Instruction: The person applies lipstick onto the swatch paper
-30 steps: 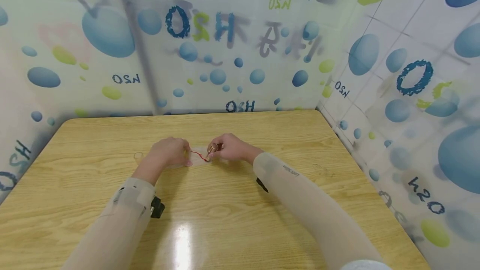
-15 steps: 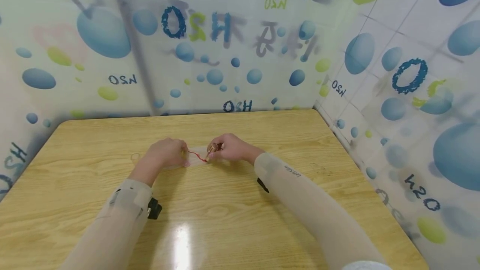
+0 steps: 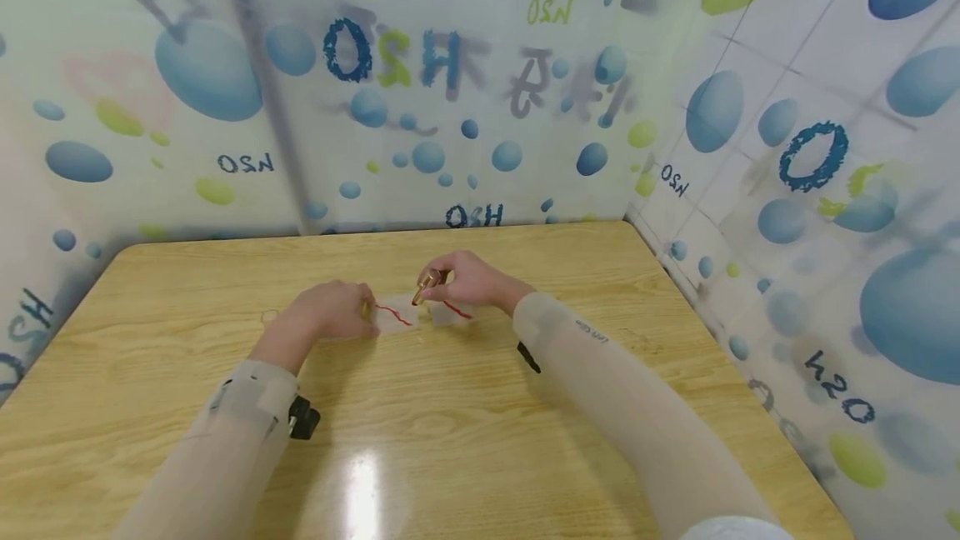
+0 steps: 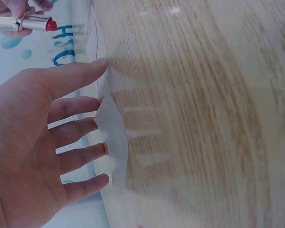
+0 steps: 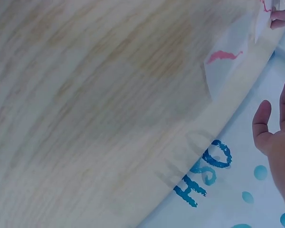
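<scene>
My right hand [image 3: 471, 280] grips a gold lipstick [image 3: 427, 283] with a red tip, held tip-down above the table between two pieces of white paper. In the left wrist view the lipstick [image 4: 33, 22] shows its exposed red bullet. My left hand [image 3: 330, 311] has its fingers extended, fingertips touching the left paper [image 3: 388, 326], which bears a wavy red line. A lifted edge of white paper [image 4: 115, 142] shows by those fingertips. The right paper [image 3: 446, 319], partly covered by my right hand, carries another red streak, also visible in the right wrist view.
The wooden table [image 3: 450, 423] reaches back to a wall [image 3: 480, 90] painted with bubbles and lettering. A second wall [image 3: 817, 273] runs along its right side. A faint thin loop [image 3: 268, 317] lies left of my left hand.
My right hand has lifted the lipstick off the left paper's right edge and moved slightly back, uncovering the right paper's red line. The left hand stays almost in place.
</scene>
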Motion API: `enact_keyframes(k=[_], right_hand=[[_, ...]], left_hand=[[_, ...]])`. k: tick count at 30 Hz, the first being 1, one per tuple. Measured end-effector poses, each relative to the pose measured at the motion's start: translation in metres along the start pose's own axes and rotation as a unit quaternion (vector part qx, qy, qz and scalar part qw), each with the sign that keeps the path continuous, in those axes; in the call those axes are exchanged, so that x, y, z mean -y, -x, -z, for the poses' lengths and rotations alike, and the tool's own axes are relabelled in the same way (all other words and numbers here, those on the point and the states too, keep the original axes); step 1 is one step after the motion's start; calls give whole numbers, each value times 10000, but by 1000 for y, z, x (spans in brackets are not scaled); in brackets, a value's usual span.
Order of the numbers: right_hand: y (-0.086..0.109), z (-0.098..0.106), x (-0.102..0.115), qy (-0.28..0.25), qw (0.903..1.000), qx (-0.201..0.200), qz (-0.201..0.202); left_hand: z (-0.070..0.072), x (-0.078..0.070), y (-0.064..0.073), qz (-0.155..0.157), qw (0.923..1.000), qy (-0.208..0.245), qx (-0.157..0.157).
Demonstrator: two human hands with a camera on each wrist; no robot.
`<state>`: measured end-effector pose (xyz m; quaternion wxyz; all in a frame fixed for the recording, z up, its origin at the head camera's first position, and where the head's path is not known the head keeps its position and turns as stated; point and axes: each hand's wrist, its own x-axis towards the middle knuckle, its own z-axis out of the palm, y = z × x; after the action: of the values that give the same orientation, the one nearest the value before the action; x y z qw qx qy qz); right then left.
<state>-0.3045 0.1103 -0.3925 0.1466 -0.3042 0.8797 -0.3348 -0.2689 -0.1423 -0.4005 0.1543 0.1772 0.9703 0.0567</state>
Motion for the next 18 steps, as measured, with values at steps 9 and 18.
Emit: enact_keyframes(k=[9,18], right_hand=[[0,9,-1,-207,9997,-17,-151],[-3,12,1,-319,9994,-102,26]], left_hand=[[5,-1,-2,-87,9996,273,82],[13,16,6,-257,9995,137,107]])
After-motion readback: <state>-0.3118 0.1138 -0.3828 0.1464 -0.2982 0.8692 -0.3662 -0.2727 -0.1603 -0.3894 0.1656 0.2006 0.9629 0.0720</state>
